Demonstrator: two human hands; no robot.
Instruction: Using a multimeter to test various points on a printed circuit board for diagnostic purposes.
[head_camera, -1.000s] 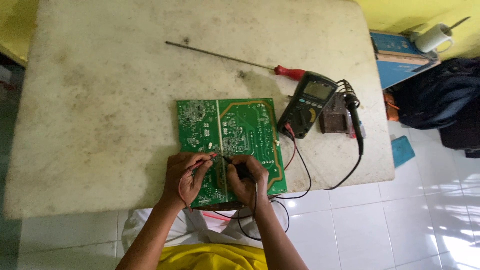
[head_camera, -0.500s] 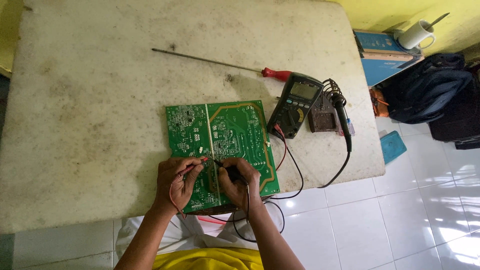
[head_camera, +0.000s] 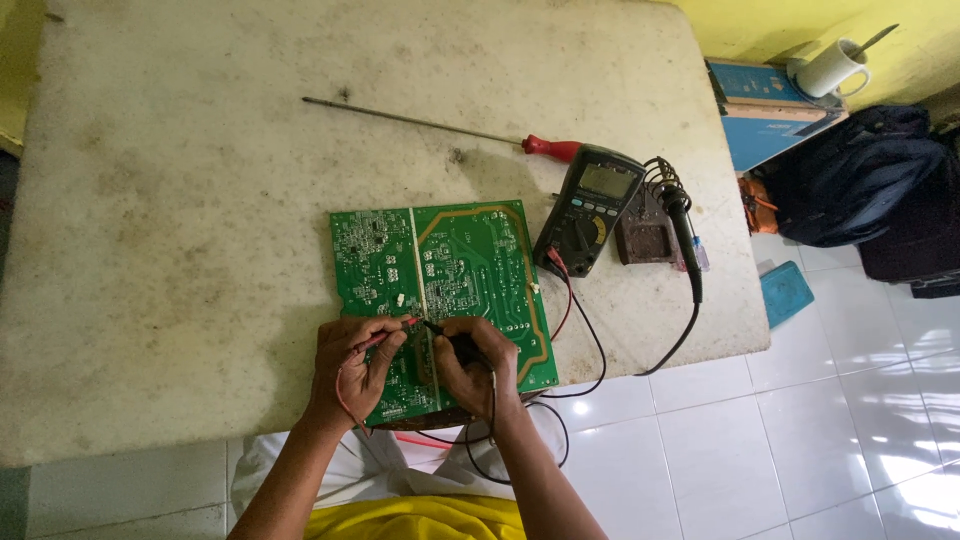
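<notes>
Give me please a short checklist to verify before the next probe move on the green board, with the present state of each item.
1. Red probe held in the left hand, tip on the green circuit board: ok.
2. Black probe held in the right hand, tip on the board: ok.
3. Exact solder points under the tips: cannot tell, too small.
4. Multimeter lies beside the board, display facing up: ok; its reading cannot be told.
5. Soldering iron rests in its stand, apart from the board: ok.
6. Long red-handled screwdriver lies clear of the board: ok.
</notes>
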